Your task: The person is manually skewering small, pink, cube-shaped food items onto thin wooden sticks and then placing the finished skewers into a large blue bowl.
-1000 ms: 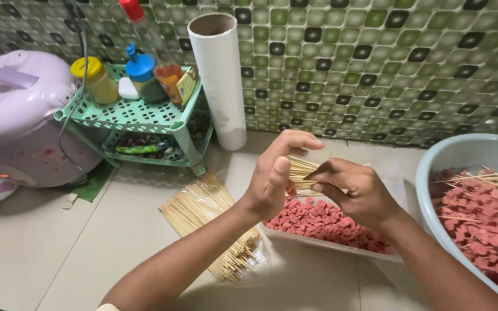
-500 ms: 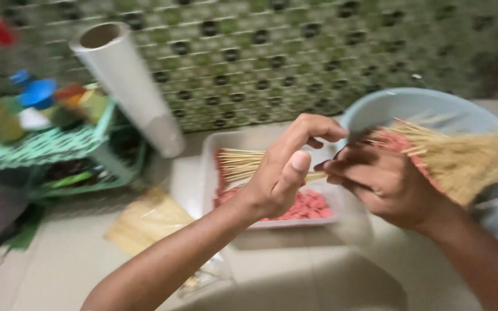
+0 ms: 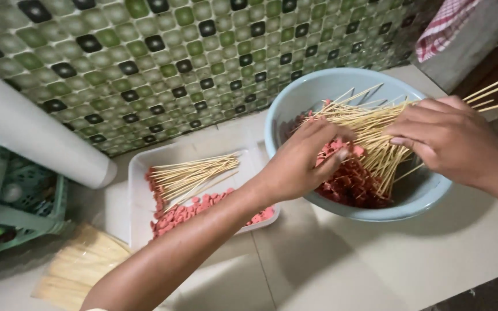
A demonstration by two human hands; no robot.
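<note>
1. Reaching into the blue bowl (image 3: 295, 101), the left hand (image 3: 304, 164) is touching the skewers (image 3: 370, 129), grip loosely released.
2. The right hand (image 3: 448, 141) is pinching skewers there, grip clenched.
3. A white tray (image 3: 139, 190) is lying beside the bowl on the surface (image 3: 376, 259).

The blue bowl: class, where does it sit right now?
In the head view, the blue bowl sits right of the white tray, against the tiled wall, under both hands.

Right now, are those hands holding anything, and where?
Both hands, left and right, rest on the skewers in the bowl, near the sticks' middle; a firm grip cannot be told.
</note>
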